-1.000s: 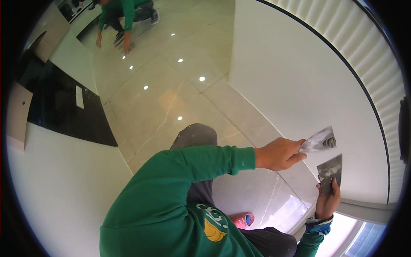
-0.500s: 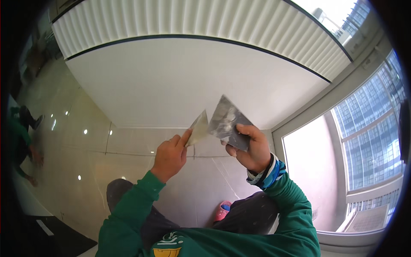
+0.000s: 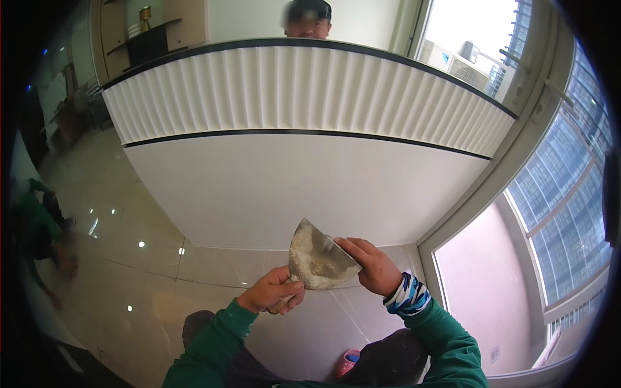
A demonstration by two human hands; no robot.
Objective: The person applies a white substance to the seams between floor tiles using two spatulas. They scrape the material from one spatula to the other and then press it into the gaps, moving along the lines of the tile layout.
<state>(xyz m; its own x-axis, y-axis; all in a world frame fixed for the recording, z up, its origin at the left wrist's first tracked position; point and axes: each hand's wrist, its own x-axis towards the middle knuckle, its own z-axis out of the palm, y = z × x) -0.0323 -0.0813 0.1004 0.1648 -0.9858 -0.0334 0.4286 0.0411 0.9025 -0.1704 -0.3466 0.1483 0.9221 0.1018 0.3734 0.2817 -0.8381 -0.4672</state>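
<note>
In front of my chest, my left hand (image 3: 270,292) is closed round the handle of a putty knife (image 3: 303,262). Its broad blade carries a pale, crumbly crust. My right hand (image 3: 374,266) grips a flat grey metal scraper plate (image 3: 341,253), with fingers along its upper edge and the thumb hidden. Plate and putty knife overlap; the plate lies against the crusted face, though the exact line of contact is hard to make out. Both tools are held in the air before a smooth white panel (image 3: 284,187).
A fluted white band (image 3: 291,90) with dark trims runs above the panel. A person's capped head (image 3: 309,18) shows over its top edge. Far left, a green-sleeved person (image 3: 39,226) is crouching. At right is a large window (image 3: 563,194); glossy tiles (image 3: 149,271) lie below.
The two tools, held apart before, now overlap. The putty knife has turned so its crusted face shows. My view has tilted up, bringing the band's top edge and the capped head into sight.
</note>
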